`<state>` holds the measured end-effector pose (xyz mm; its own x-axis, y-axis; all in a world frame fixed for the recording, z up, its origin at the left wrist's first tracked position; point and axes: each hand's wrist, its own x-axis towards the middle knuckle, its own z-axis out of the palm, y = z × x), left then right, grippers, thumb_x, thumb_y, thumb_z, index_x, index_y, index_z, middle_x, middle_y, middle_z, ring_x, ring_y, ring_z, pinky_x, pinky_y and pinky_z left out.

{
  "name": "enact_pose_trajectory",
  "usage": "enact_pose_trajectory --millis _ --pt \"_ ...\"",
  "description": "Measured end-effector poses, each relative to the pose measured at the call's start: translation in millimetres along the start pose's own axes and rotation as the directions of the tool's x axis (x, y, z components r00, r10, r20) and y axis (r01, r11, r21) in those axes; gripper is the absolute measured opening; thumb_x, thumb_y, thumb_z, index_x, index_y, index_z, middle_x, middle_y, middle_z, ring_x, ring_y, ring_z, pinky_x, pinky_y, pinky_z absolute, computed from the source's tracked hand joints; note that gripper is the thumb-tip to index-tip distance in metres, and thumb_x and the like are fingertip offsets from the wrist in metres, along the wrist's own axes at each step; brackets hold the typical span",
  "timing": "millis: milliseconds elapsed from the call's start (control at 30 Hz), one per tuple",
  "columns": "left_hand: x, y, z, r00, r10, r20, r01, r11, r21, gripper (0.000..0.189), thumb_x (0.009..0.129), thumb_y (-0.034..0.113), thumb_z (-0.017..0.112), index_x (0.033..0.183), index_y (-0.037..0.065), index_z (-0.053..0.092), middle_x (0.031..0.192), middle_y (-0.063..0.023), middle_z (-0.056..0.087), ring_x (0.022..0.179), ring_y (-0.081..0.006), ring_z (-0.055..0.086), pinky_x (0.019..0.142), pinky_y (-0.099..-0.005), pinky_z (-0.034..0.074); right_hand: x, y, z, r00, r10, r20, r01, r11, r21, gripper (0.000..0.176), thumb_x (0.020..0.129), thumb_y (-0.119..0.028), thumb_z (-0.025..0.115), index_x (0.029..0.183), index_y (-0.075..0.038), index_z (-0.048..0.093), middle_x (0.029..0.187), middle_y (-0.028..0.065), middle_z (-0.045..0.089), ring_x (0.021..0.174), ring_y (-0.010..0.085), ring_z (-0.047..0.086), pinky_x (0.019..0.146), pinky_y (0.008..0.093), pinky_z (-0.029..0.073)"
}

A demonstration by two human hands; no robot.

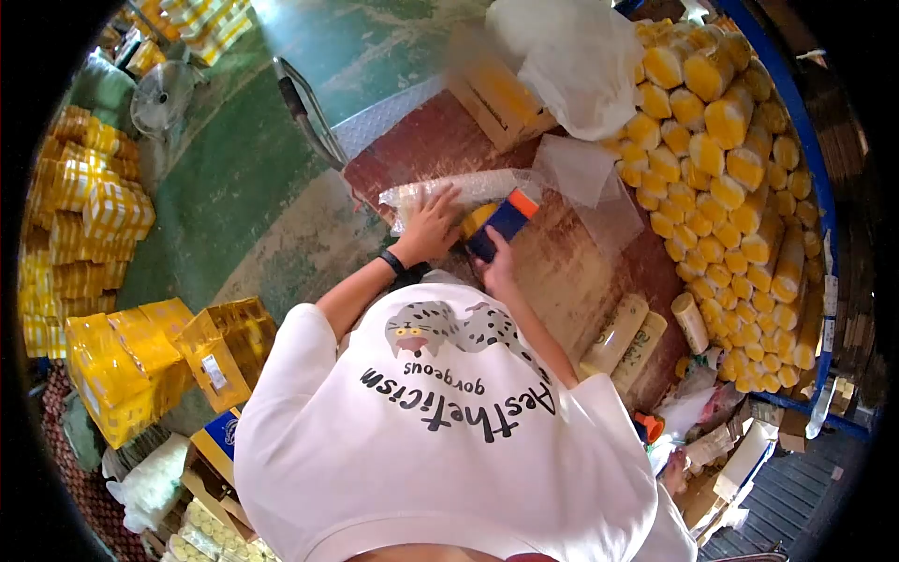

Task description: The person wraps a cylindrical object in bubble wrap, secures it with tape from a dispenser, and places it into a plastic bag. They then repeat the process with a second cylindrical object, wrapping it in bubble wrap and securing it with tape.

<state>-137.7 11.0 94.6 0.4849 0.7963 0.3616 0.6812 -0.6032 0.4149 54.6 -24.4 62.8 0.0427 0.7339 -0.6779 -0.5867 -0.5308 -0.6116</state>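
Note:
My left hand [431,227], below a black wristband, lies with its fingers stretched over a long bundle in clear bubble wrap [398,199]. In my right hand [498,266] is a tape dispenser [501,225] with a blue body and an orange end, held right against the near side of the bundle. A yellow roll [479,220] shows beside the dispenser's blue body. The bundle lies across a worn reddish-brown work surface [412,145], and what is inside it is hidden by the wrap.
Yellow-ended rolls [712,169] are stacked at the right in a blue frame [824,215]. Clear plastic sheeting [585,66] and a cardboard box [496,103] lie ahead. Tape rolls [613,332] sit right; yellow-taped boxes [126,365] and a fan [164,98] stand left.

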Motion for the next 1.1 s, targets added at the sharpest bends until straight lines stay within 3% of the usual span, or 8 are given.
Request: enact_pose_trajectory --millis 67,167,400,567,800,900,933,1100 --pt "6.4 14.1 -13.2 0.987 -0.142 0.076 0.161 0.867 -0.472 0.034 0.084 0.020 0.063 0.114 0.005 0.057 0.116 -0.0189 0.056 0.105 -0.0348 0.055 0.090 -0.0390 0.044 -36.8 -19.0 1.8 0.987 -0.065 0.149 0.033 0.977 0.208 0.042 0.084 -0.031 0.061 0.117 -0.006 0.055 0.109 0.0112 0.062 0.098 0.0269 0.060 0.077 0.0398 0.053" --pt "20.9 37.0 -54.3 0.955 0.031 0.297 0.194 0.690 -0.697 0.025 0.087 0.020 0.064 0.106 0.003 0.061 0.106 -0.0150 0.062 0.093 -0.0313 0.060 0.079 -0.0383 0.048 -73.5 -51.0 -10.6 0.954 -0.044 0.295 -0.011 0.983 0.184 0.055 0.089 -0.041 0.052 0.129 -0.005 0.046 0.122 0.0130 0.057 0.110 0.0288 0.056 0.092 0.0434 0.047" --pt "33.9 78.0 -77.8 0.997 0.067 -0.031 -0.070 0.745 -0.663 0.019 0.080 0.010 0.068 0.095 0.002 0.060 0.085 -0.0143 0.057 0.079 -0.0343 0.057 0.066 -0.0401 0.046 -113.2 -77.7 8.0 0.923 -0.181 0.339 0.107 0.968 0.225 0.063 0.091 -0.054 0.043 0.136 -0.010 0.042 0.132 0.0071 0.051 0.114 0.0218 0.052 0.086 0.0369 0.046" --pt "39.5 97.5 -98.5 0.959 0.223 -0.177 -0.284 0.772 -0.568 0.018 0.078 0.008 0.068 0.092 0.003 0.059 0.082 -0.0112 0.055 0.077 -0.0330 0.055 0.065 -0.0401 0.046 -157.0 -93.2 15.6 0.901 -0.195 0.388 0.080 0.953 0.294 0.072 0.090 -0.060 0.040 0.141 -0.009 0.033 0.143 0.0127 0.037 0.129 0.0323 0.037 0.106 0.0543 0.031" --pt "42.0 118.8 -130.0 0.981 0.034 -0.191 -0.145 0.782 -0.606 0.026 0.075 0.006 0.068 0.099 0.004 0.058 0.083 -0.0120 0.055 0.077 -0.0303 0.055 0.068 -0.0376 0.045 -190.4 -122.9 29.7 0.756 -0.257 0.602 0.147 0.963 0.226 0.073 0.091 -0.057 0.041 0.143 -0.007 0.029 0.146 0.0124 0.035 0.134 0.0331 0.032 0.104 0.0620 0.028" --pt "42.8 111.5 -126.4 0.985 -0.162 0.062 0.136 0.504 -0.853 0.020 0.083 0.005 0.065 0.101 0.002 0.058 0.090 -0.0082 0.060 0.083 -0.0192 0.058 0.072 -0.0308 0.046 -192.7 -124.9 41.6 0.751 -0.282 0.598 0.192 0.958 0.211 0.073 0.092 -0.056 0.039 0.143 -0.005 0.028 0.145 0.0138 0.035 0.134 0.0343 0.032 0.103 0.0633 0.028" --pt "42.1 112.8 -125.2 0.939 -0.221 0.263 0.290 0.100 -0.952 0.017 0.089 0.008 0.061 0.104 0.000 0.058 0.098 -0.0024 0.061 0.091 -0.0098 0.056 0.079 -0.0255 0.046 -191.8 -123.1 43.9 0.778 -0.281 0.562 0.191 0.958 0.214 0.073 0.092 -0.057 0.039 0.143 -0.005 0.028 0.145 0.0139 0.036 0.134 0.0336 0.032 0.104 0.0618 0.029" --pt "40.6 113.5 -145.8 0.885 -0.163 0.435 0.423 -0.106 -0.900 0.019 0.090 0.010 0.060 0.106 0.000 0.058 0.102 0.0000 0.059 0.094 -0.0082 0.055 0.084 -0.0244 0.045 -183.9 -102.8 51.8 0.861 -0.338 0.379 0.365 0.931 0.003 0.068 0.093 -0.055 0.040 0.138 -0.005 0.037 0.140 0.0123 0.042 0.131 0.0285 0.038 0.106 0.0485 0.031"
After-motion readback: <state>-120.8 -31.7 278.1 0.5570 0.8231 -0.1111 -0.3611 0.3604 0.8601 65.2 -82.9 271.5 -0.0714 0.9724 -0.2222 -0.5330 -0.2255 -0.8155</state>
